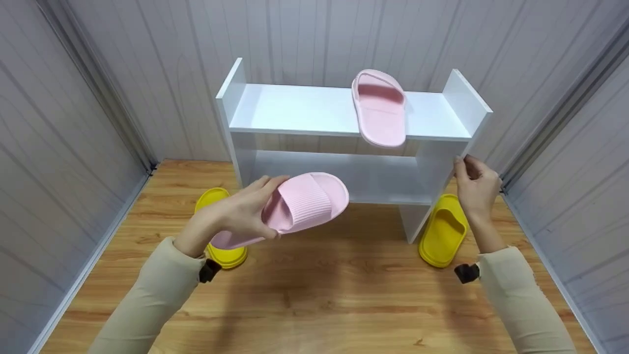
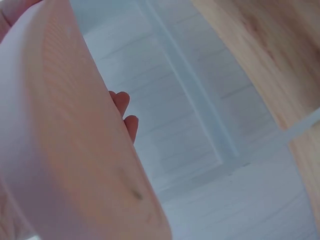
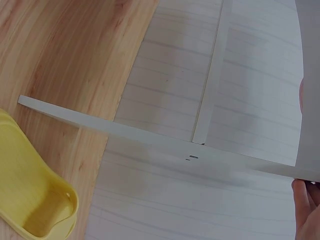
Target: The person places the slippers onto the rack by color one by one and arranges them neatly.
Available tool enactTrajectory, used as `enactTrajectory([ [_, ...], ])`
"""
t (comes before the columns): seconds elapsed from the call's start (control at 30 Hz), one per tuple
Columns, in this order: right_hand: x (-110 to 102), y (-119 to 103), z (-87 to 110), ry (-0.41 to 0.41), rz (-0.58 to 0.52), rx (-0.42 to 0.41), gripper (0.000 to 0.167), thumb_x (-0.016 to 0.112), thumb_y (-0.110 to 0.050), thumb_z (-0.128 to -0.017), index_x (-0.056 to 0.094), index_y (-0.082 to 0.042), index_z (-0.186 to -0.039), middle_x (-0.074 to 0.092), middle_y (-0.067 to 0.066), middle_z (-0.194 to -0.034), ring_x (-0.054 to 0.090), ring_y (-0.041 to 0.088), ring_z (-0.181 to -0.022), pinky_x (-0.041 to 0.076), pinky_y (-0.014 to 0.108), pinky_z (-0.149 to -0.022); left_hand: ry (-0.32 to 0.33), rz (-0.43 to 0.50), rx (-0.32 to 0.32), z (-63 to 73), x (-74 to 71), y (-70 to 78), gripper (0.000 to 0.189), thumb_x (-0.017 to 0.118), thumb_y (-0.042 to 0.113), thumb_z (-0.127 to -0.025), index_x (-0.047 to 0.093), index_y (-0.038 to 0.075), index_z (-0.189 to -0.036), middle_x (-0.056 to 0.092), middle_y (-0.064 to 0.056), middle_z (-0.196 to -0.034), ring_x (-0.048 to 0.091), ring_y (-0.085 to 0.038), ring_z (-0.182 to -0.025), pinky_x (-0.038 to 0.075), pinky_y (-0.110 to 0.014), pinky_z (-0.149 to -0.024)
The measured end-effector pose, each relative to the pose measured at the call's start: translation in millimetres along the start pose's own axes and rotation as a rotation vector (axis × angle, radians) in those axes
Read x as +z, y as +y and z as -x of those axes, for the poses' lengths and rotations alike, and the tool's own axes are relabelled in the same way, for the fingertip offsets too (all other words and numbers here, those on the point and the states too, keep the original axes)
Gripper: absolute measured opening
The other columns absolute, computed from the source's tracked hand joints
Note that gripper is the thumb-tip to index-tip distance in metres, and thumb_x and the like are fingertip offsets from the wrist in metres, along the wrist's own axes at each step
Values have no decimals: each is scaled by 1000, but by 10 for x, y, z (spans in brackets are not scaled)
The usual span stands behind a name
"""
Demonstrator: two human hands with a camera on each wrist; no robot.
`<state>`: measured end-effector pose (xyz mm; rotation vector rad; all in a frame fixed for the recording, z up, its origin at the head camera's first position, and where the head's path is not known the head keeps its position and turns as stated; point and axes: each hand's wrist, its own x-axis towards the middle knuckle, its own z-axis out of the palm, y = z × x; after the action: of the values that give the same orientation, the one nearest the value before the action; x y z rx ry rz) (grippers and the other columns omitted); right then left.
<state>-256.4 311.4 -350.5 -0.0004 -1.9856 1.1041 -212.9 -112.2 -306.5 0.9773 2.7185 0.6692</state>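
Note:
My left hand point(image 1: 248, 209) grips a pink slipper point(image 1: 309, 201) with a ribbed strap, thumb on the near side and fingers on the far side, in front of the shelf. In the left wrist view the slipper's sole point(image 2: 95, 150) fills the left side, and two fingertips show past its edge. My right hand point(image 1: 476, 184) pinches the front edge of the right side panel of the white shoe rack point(image 1: 295, 108). The right wrist view shows fingers point(image 3: 301, 202) at that panel's edge. Another pink slipper point(image 1: 383, 118) lies on the top shelf, its heel end jutting over the front edge.
On the wooden floor point(image 1: 314, 295), one yellow slipper point(image 1: 442, 233) lies beside the rack's right panel. Another yellow slipper point(image 1: 228, 256) lies at the left, partly covered by my left hand and the pink slipper. Panelled walls point(image 1: 295, 39) enclose the back and both sides.

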Motion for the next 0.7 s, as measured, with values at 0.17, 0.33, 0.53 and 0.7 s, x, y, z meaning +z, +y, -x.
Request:
enactTrajectory([
  [0.17,6,3,2,0,18,6,30,60,-23,-84,66,5,-92,65,15,-80,56,1,-63,44,12,-58,31,-10,20,-9,-81,65,96,74,31,-63,18,12,-138,32,-8,-129,29,-28,-119,31,-48,-93],
  [0.33,9,-6,15,-7,25,6,30,59,-25,-85,66,3,-93,65,14,-79,56,2,-63,44,13,-58,83,-8,57,-8,-201,160,94,73,34,-64,20,10,-137,35,-7,-125,37,-20,-106,37,-40,-88],
  [0.53,18,-21,24,2,20,-3,29,59,-23,-85,66,4,-92,65,14,-78,55,2,-62,43,13,-57,122,-5,104,-4,-344,301,96,72,35,-64,18,6,-137,33,-12,-130,37,-23,-110,35,-41,-91],
  [0.7,29,-27,30,0,10,-12,29,59,-22,-85,66,5,-92,65,14,-79,56,2,-63,44,13,-57,132,-14,105,20,-444,391,97,72,36,-64,15,7,-139,32,-12,-131,38,-23,-110,34,-42,-92],
])
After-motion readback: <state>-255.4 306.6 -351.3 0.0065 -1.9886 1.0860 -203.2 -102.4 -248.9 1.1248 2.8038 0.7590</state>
